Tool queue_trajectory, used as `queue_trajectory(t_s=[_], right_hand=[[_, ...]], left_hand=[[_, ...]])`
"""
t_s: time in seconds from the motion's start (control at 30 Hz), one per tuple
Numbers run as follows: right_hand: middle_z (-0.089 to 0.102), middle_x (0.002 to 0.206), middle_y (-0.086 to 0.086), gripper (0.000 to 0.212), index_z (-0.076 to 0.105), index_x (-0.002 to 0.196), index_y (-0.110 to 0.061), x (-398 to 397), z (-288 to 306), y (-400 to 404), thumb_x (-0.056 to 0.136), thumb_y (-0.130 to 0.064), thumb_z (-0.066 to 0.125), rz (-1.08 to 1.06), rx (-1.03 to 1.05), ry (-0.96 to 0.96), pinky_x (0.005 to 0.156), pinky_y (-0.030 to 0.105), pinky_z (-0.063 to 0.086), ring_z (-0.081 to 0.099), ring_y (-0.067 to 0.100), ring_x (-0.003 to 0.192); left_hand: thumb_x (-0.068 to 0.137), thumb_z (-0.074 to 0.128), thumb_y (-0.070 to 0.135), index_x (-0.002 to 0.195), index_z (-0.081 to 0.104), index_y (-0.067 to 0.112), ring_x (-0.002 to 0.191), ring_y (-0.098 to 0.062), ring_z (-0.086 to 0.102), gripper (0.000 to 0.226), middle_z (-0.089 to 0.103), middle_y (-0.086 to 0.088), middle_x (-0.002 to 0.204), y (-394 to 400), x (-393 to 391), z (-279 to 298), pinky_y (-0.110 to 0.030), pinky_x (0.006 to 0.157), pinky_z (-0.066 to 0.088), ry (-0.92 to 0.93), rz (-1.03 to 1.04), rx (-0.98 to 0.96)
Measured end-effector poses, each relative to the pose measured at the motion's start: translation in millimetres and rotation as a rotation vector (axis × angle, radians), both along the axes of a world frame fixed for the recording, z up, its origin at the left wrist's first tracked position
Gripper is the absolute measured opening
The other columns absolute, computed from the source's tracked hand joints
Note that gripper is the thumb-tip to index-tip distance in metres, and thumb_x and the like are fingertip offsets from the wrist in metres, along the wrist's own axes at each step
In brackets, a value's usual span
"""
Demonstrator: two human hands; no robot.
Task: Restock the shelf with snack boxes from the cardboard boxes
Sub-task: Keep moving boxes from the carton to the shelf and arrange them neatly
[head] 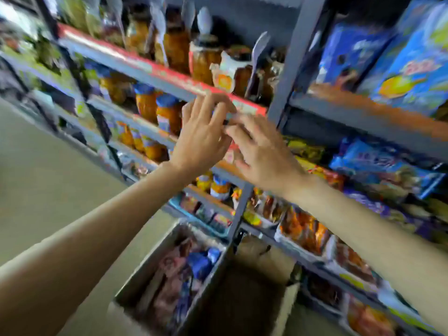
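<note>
Both hands' fingers spread, loose, before red-edged metal shelf (pixel 155 69); frame blurred.

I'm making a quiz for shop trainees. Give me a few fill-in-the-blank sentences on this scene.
1. Both hands, left hand and right hand, reach toward the ____.
2. The jars hold something ____ in colour.
3. The cardboard box on the floor stands ____ the hands.

Missing words: shelf; orange; below
</note>
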State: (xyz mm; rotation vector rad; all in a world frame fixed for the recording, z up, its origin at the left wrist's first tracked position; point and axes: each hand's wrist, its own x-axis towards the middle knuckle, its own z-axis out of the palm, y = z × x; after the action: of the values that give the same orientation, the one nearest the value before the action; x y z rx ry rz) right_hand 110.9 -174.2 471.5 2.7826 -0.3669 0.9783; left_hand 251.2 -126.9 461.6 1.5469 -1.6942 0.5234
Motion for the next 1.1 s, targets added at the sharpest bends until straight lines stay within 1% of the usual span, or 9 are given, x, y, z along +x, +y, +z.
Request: queue_trajectory(t_s=[0.13, 0.2, 0.3, 0.47, 0.6, 0.77, 0.9, 1.0, 1.1], right_hand=[[0.055, 0.120, 0.021, 0.066, 0.046, 0.122, -0.006, 58.1, -223.8, 43.1, 0.062, -0.008, 0.075, -0.102, 0.387, 0.447, 0.071, 0.036, 0.053, 0.059, 0.037, 0.097], [0.040, 0.135, 0.017, 0.062, 0.040, 0.135, -0.008, 71.9, -324.3, 61.9, 0.078, -0.010, 0.065, -0.139, 0.589, 0.647, 0.090, 0.041, 0.048, 0.048, 0.037, 0.116], [0.026, 0.140, 0.013, 0.050, 0.034, 0.138, -0.009, 83.6, -454.2, 88.2, 0.091, -0.018, 0.049, -0.214, 0.751, 0.948, 0.105, 0.038, 0.032, 0.032, 0.033, 0.130], [0.048, 0.124, 0.014, 0.039, 0.053, 0.116, -0.010, 113.8, -630.3, 114.3, 0.080, -0.014, 0.066, -0.079, 0.572, 1.114, 0.083, 0.039, 0.045, 0.050, 0.032, 0.111], [0.033, 0.143, 0.015, 0.040, 0.037, 0.137, -0.010, 143.1, -742.9, 113.3, 0.097, -0.009, 0.034, 0.156, 0.221, 1.299, 0.103, 0.043, 0.030, 0.032, 0.032, 0.131], [0.014, 0.157, 0.012, 0.049, 0.019, 0.148, -0.004, 178.5, -843.8, 122.8, 0.103, -0.020, 0.029, 0.458, 0.104, 1.546, 0.117, 0.036, 0.009, 0.012, 0.026, 0.145], [-0.003, 0.159, 0.004, 0.054, -0.004, 0.151, -0.019, 177.5, -874.1, 129.1, 0.102, -0.027, 0.020, 0.382, -0.116, 1.765, 0.114, 0.055, 0.013, 0.002, 0.033, 0.145], [0.016, 0.157, 0.011, 0.057, 0.003, 0.151, -0.018, 176.3, -851.5, 125.6, 0.100, -0.029, 0.026, 0.396, -0.050, 1.775, 0.111, 0.050, 0.025, 0.023, 0.035, 0.140], [0.034, 0.145, 0.013, 0.064, 0.031, 0.143, -0.010, 173.5, -805.6, 121.5, 0.087, -0.026, 0.057, 0.356, 0.203, 1.629, 0.096, 0.044, 0.043, 0.044, 0.034, 0.126]], left_hand=[[0.069, 0.032, 0.024, 0.113, 0.053, 0.006, 0.101, -0.038, 0.050, 0.052, 0.053, -0.019, 0.115, 88.4, 77.2, -202.7, -0.045, 0.084, 0.037, 0.212, 0.347, 0.621], [0.070, 0.022, 0.031, 0.116, 0.055, 0.004, 0.103, -0.039, 0.051, 0.063, 0.053, -0.019, 0.114, 124.4, 98.2, -295.8, -0.047, 0.086, 0.038, 0.261, 0.384, 0.813], [0.088, 0.034, 0.025, 0.121, 0.050, 0.010, 0.108, -0.035, 0.049, 0.040, 0.050, -0.012, 0.116, 163.7, 109.9, -423.4, -0.043, 0.091, 0.035, 0.301, 0.454, 1.070], [0.091, 0.042, 0.025, 0.138, 0.032, 0.017, 0.116, -0.028, 0.044, 0.048, 0.043, -0.007, 0.124, 197.3, 105.0, -595.0, -0.039, 0.092, 0.035, 0.304, 0.455, 1.330], [0.090, 0.043, 0.024, 0.136, 0.030, 0.011, 0.115, -0.032, 0.042, 0.049, 0.040, -0.011, 0.125, 203.4, 113.2, -681.1, -0.042, 0.087, 0.038, 0.336, 0.464, 1.400], [0.092, 0.045, 0.021, 0.132, 0.029, 0.002, 0.119, -0.036, 0.040, 0.047, 0.038, -0.016, 0.130, 211.0, 122.4, -750.1, -0.044, 0.093, 0.037, 0.462, 0.516, 1.450], [0.095, 0.045, 0.025, 0.137, 0.024, -0.001, 0.123, -0.036, 0.036, 0.054, 0.035, -0.018, 0.134, 197.0, 115.8, -773.9, -0.041, 0.102, 0.031, 0.388, 0.484, 1.419], [0.093, 0.044, 0.025, 0.136, 0.026, 0.001, 0.120, -0.033, 0.037, 0.052, 0.036, -0.015, 0.131, 190.1, 110.9, -770.5, -0.037, 0.097, 0.034, 0.365, 0.443, 1.384], [0.090, 0.048, 0.022, 0.132, 0.030, 0.004, 0.119, -0.031, 0.038, 0.049, 0.038, -0.013, 0.129, 187.5, 111.9, -744.4, -0.036, 0.094, 0.037, 0.344, 0.387, 1.421]])
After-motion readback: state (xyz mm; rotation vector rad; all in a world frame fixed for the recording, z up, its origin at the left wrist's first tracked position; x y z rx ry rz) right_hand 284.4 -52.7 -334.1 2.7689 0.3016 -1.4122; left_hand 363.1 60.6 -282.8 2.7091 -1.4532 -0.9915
